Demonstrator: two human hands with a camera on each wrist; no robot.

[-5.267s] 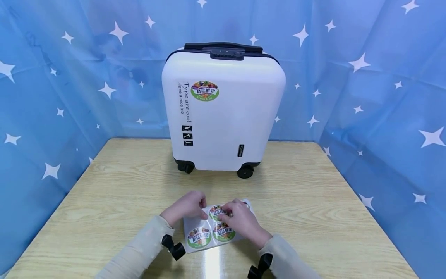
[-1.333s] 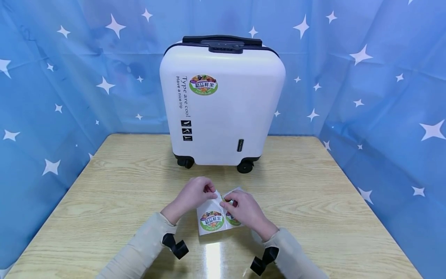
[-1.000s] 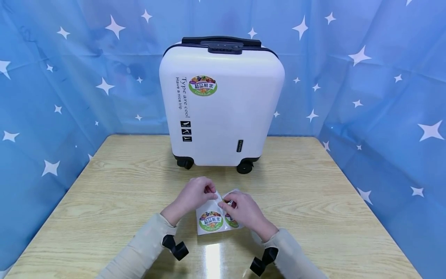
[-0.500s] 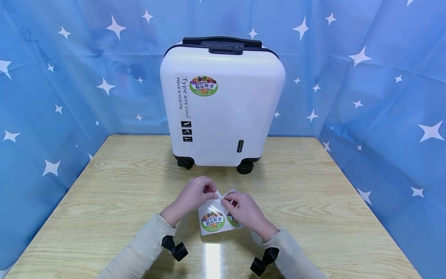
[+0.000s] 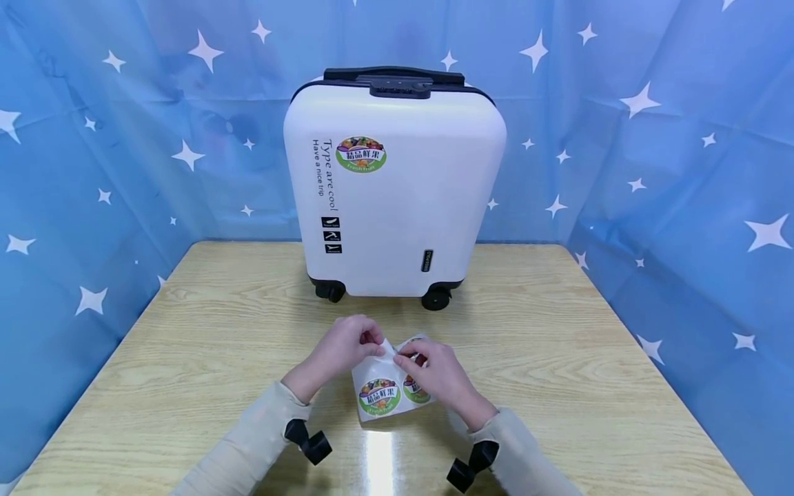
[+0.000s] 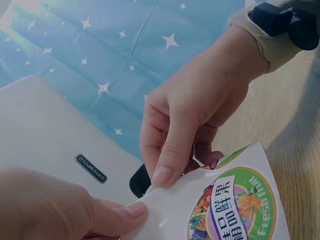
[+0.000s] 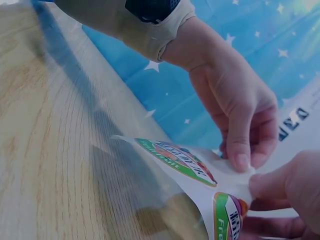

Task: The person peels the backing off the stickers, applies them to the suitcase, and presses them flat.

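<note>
Sticker sheet (image 5: 371,372) is between my two hands, over the near-middle of the wooden table (image 5: 186,386), in front of the white suitcase (image 5: 403,207). Handling, my read: very light, thin, floppy; it bows and looks partly lifted in the right wrist view, so expect it to flex rather than hold flat. Glossy face, probably a bit slick. Paper likely creases or tears if pulled hard; adhesive would grab fingertips wherever a label comes up. Best hold: the bare white margin, thumb on the face and finger behind, clear of the printed labels. Lower left label (image 5: 380,397) sits fully in sight; the lower right label (image 5: 415,390) is partly behind my fingers. Left hand (image 5: 342,348): thumb and fingertips pinch the far edge of the sheet, other fingers curled in. Right hand (image 5: 439,373): thumb and finger pinch the sheet just beside that, fingers bent, tips almost meeting the left's. Can't tell whether a label edge is up between them; my fingers hide it.
</note>
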